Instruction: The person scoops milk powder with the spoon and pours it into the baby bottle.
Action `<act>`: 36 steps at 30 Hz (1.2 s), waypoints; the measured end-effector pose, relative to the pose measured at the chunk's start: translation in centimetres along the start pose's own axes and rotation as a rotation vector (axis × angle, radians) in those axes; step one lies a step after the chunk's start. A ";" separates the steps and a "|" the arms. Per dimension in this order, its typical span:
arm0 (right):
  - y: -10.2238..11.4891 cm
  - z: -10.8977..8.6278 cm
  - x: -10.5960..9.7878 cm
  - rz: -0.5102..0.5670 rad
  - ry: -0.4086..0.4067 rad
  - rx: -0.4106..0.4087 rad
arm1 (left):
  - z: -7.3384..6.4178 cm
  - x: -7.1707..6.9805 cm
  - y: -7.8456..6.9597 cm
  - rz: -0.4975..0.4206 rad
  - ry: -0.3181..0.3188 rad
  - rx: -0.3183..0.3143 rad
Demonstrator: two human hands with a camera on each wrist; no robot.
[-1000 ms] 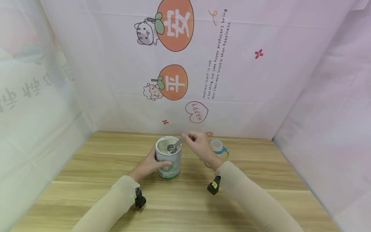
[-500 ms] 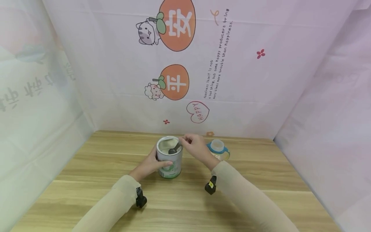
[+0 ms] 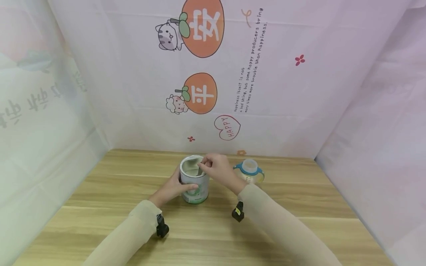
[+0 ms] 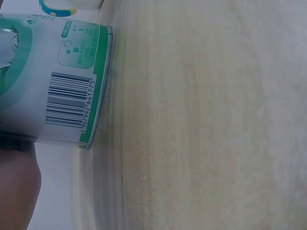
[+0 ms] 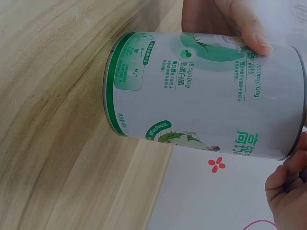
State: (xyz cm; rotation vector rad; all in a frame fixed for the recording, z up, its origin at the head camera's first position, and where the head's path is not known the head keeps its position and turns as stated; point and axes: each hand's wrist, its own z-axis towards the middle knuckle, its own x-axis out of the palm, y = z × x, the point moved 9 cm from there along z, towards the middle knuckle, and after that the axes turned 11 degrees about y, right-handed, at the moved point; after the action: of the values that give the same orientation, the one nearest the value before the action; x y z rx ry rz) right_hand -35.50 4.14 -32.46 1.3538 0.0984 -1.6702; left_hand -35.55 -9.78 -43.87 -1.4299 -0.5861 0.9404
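An open white-and-green milk powder can (image 3: 199, 192) stands upright on the wooden table in the head view. My left hand (image 3: 170, 190) grips its left side, thumb across the front. Over the can's right rim, my right hand (image 3: 220, 171) pinches the handle of a grey scoop (image 3: 200, 171). The scoop's bowl is down inside the can, hidden by the front wall. In the right wrist view the can (image 5: 206, 110) lies between the left hand (image 5: 228, 21) and the curled right fingers (image 5: 288, 184). The left wrist view shows the can's barcode side (image 4: 57, 91).
A baby bottle (image 3: 249, 167) with a blue two-handled collar stands right of the can, partly behind my right wrist. The wooden table (image 3: 199, 236) is bounded by printed white cloth (image 3: 273, 129) at the back and both sides.
My right hand has moved left and tilted the scoop down into the can, so its bowl no longer shows. More of the baby bottle is uncovered. The left hand keeps holding the can.
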 end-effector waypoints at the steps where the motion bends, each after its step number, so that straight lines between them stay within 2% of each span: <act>1: 0.0 0.1 0.0 0.006 0.006 0.007 | 0.0 0.0 0.0 0.003 0.000 0.001; 8: -0.4 0.7 0.3 0.007 0.045 0.046 | 0.1 -0.2 0.1 0.035 -0.009 -0.002; 15: -1.1 1.0 0.1 -0.010 0.061 0.122 | 0.2 -0.2 0.3 0.034 -0.006 0.007; 24: -1.6 1.2 0.0 -0.027 0.069 0.167 | 0.2 -0.2 0.4 0.024 -0.014 0.008; 32: -2.1 1.0 -0.1 -0.003 0.075 0.228 | 0.2 -0.3 0.5 0.018 -0.020 0.009; 36: -2.2 1.0 0.0 0.015 0.077 0.232 | 0.2 -0.2 0.4 0.014 -0.012 0.021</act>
State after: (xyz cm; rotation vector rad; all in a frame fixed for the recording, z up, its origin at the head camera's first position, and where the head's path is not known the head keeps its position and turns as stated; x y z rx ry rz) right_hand -37.72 4.82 -33.09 1.5879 -0.0629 -1.6557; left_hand -35.93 -9.89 -44.24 -1.4119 -0.5742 0.9637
